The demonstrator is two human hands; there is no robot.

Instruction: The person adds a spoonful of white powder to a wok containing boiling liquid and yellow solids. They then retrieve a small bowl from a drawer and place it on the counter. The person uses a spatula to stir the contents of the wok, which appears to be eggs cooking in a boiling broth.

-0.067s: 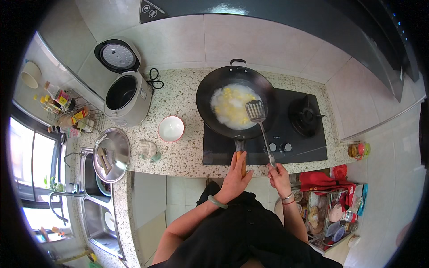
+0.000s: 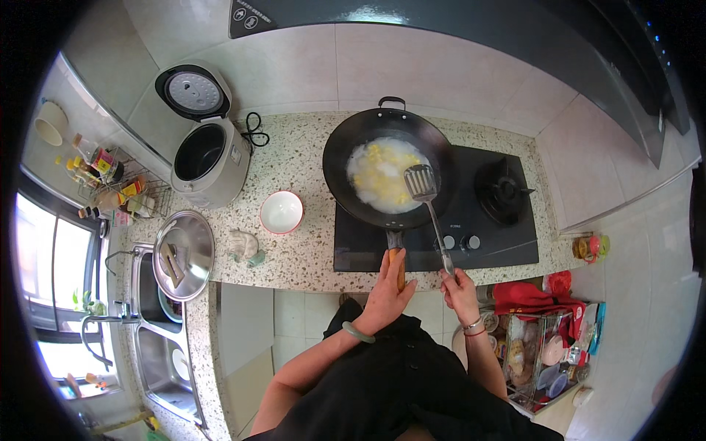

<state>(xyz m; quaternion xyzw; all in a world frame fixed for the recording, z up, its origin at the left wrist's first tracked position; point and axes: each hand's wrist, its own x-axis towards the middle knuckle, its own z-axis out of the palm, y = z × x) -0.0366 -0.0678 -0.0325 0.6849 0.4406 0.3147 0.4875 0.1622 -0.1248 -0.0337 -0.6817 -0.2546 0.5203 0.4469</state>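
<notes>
A black wok (image 2: 342, 143) sits on the left side of the gas hob, holding yellow chunks in whitish liquid (image 2: 379, 180). Its wooden handle points toward me, and my left hand (image 2: 384, 300) is wrapped round it. My right hand (image 2: 460, 295) grips the end of a slotted metal spatula (image 2: 437, 228). The spatula's slotted head hangs over the right part of the wok, at the edge of the liquid; whether it touches the food I cannot tell.
Left of the wok stand a white red-rimmed bowl (image 2: 282, 212), a crumpled pale cloth (image 2: 241, 244) and an open rice cooker (image 2: 213, 165). A metal lid (image 2: 184, 255) lies by the sink (image 2: 165, 367). A second burner (image 2: 504, 192) is at right; a range hood (image 2: 441, 29) overhangs the back.
</notes>
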